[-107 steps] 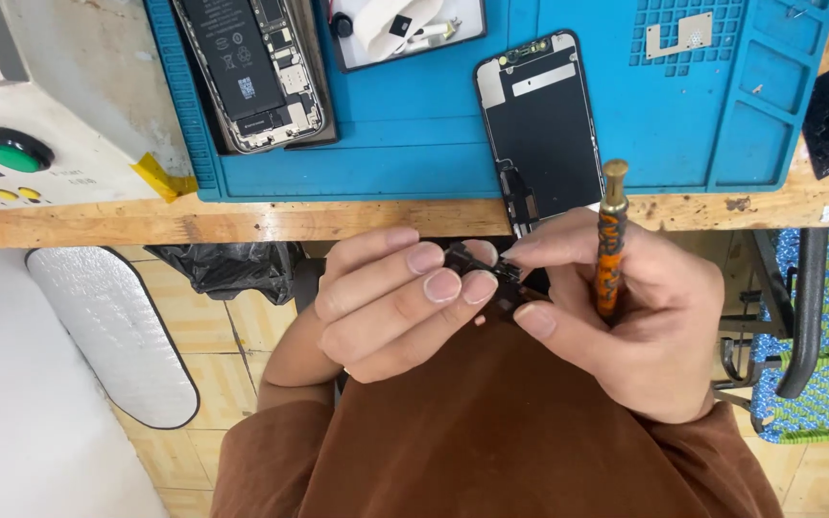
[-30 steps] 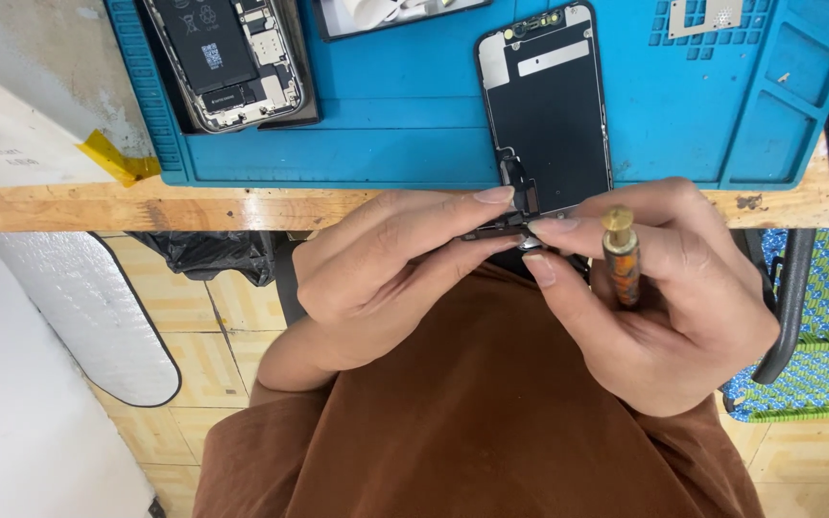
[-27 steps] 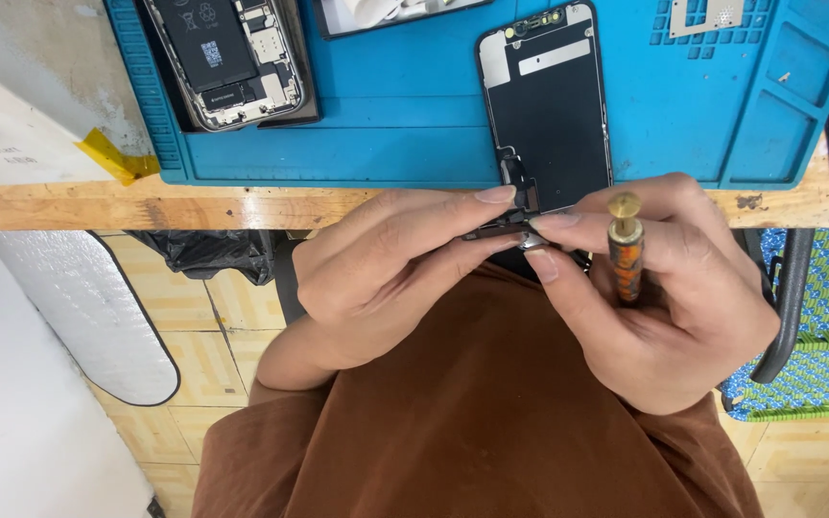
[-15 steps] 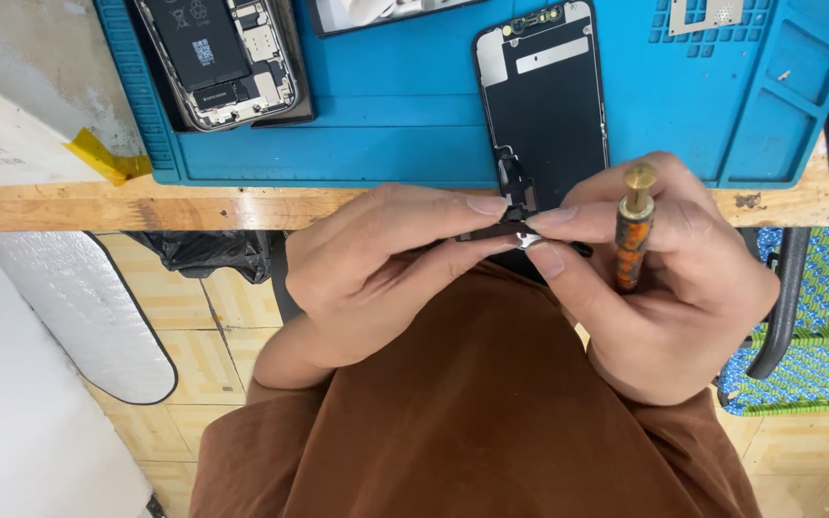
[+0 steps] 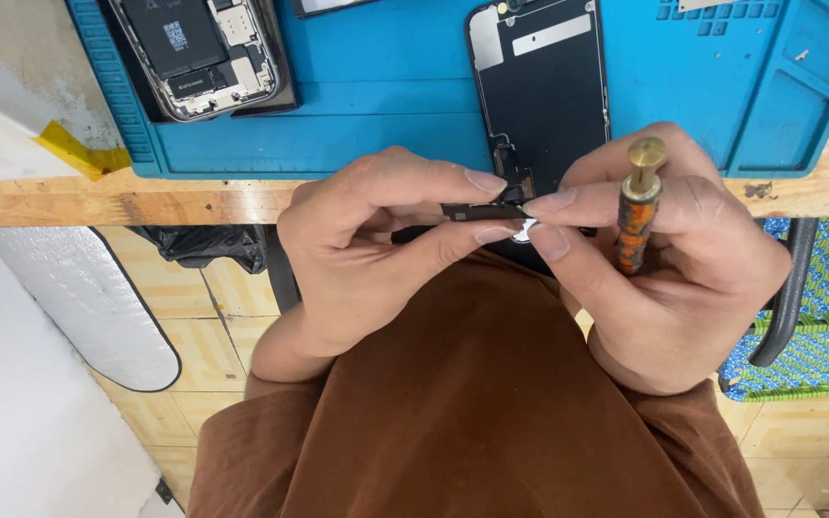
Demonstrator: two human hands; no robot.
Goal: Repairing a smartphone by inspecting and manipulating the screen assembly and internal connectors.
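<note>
Black and thin, a small flex part (image 5: 480, 210) is pinched just below the near edge of the wooden tabletop (image 5: 127, 200), between both hands and above the brown-clad lap. Left hand (image 5: 376, 249): thumb and forefinger closed on the strip's left end, holding it level. Right hand (image 5: 669, 269): thumb and forefinger tips closed on the strip's right end, where a pale speck shows between the nails; the remaining fingers are curled round a small screwdriver (image 5: 633, 206) with a mottled orange shaft and a brass cap, parked upright in the palm, its tip hidden. Behind the hands, a detached phone screen (image 5: 541, 86) lies back-side up on the blue work mat (image 5: 386, 105), its lower edge overhanging the mat's near border; whether the strip is joined to the screen cannot be told. An opened phone body (image 5: 205, 53) lies well to the left on the same mat. Judged good practice for so thin a part: grip with fingertip pads only, keep the strip flat and untwisted, pull along its length, not across it, and keep the parked screwdriver's point turned away from the screen
</note>
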